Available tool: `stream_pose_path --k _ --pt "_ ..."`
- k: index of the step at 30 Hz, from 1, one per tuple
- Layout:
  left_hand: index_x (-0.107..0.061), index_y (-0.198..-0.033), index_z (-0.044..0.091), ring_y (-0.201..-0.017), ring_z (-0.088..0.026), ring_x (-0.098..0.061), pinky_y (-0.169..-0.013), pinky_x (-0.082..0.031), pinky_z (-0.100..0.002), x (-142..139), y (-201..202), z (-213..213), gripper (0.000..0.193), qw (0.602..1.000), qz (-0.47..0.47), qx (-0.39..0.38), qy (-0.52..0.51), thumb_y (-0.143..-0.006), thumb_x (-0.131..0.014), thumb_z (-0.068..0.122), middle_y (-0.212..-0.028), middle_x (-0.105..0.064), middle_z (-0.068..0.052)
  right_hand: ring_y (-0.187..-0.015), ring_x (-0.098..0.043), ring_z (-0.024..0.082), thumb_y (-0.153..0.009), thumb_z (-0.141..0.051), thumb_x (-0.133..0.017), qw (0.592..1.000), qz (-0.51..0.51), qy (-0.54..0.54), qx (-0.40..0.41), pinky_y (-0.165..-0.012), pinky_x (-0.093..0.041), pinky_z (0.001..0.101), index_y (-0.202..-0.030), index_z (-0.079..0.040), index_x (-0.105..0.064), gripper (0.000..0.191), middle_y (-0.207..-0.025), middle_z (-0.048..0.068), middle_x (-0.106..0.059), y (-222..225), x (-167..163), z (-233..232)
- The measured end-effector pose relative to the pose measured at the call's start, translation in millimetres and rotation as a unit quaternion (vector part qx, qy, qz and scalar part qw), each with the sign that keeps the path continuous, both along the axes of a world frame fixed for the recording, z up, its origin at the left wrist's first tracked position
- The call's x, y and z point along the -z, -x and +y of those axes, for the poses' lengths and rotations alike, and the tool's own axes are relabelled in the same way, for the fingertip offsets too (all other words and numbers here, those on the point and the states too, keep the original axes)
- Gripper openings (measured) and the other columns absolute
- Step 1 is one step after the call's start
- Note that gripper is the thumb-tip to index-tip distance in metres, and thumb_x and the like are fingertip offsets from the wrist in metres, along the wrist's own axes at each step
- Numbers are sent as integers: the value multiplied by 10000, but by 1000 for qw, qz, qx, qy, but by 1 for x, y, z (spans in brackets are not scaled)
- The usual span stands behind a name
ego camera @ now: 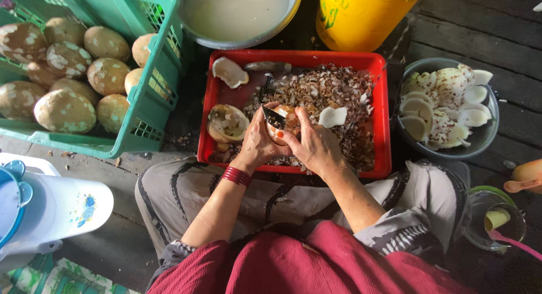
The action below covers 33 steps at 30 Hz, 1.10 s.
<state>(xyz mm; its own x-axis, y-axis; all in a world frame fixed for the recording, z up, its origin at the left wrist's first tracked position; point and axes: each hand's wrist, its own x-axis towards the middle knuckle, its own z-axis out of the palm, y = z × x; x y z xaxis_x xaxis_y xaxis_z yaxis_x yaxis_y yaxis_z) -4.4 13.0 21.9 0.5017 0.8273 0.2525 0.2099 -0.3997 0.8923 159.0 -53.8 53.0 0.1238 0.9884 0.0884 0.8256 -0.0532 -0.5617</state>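
My left hand (pixel 255 142), with red bangles on the wrist, grips a small dark-bladed knife (pixel 274 118). The blade rests against a piece of coconut flesh (pixel 289 124), partly brown-skinned, which my right hand (pixel 316 148) holds with its fingers curled over the top. Both hands are close together above the near half of a red plastic tray (pixel 385 110) full of brown peelings (pixel 327 90). In the tray also lie a half coconut piece (pixel 226 123), a white chunk (pixel 230 72) and a white sliver (pixel 332 116).
A green crate (pixel 155 96) of brown, mottled coconuts (pixel 65 110) stands at the left. At the right a metal bowl (pixel 485 137) holds white peeled pieces. Behind the tray are a basin of cloudy liquid (pixel 237 11) and a yellow bucket (pixel 361 17). A white jug (pixel 51 209) stands near left.
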Motion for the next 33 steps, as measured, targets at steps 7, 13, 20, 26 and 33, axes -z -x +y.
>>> stream_pose_path --k 7,13,20,26,33 --pt "-461 -1426 79 -1297 -354 -583 -1123 -504 -453 2 -5 -7 1035 994 41 7 -97 -552 -976 286 -1404 -546 -152 -441 -512 119 -978 -659 -414 917 334 183 121 -329 -447 270 -1305 -39 -490 705 -813 132 -644 -23 9 20" --pt "-494 -1417 83 -1372 -386 -520 -1125 -473 -468 -5 5 -2 1041 996 18 17 -90 -529 -1001 275 -1508 -470 -209 -534 -570 254 -876 -634 -514 947 284 144 49 -424 -496 404 -1517 -120 -386 831 -921 248 -708 -23 21 3" --pt "-494 -1430 92 -1278 -353 -604 -1068 -523 -442 -8 -2 -6 1024 999 17 -20 -39 -546 -983 262 -1388 -583 -165 -959 -721 451 -927 -626 -561 996 66 53 1 -822 -575 509 -1585 -95 -302 884 -1107 289 -717 -13 9 -17" --pt "-511 -1422 79 -1211 -352 -640 -1007 -561 -437 -3 -5 -9 941 998 17 -47 -36 -594 -934 225 -1325 -602 -168 -937 -715 462 -943 -592 -539 993 74 65 57 -785 -566 536 -1484 -132 -432 718 -1004 267 -741 1 -14 -9" --pt "-467 -1395 42 -1168 -345 -647 -970 -569 -428 10 -11 -10 991 992 28 -90 -86 -573 -961 290 -1332 -571 -189 -831 -729 406 -949 -612 -514 984 153 63 70 -708 -581 503 -1380 -123 -471 653 -951 246 -747 -5 23 7"
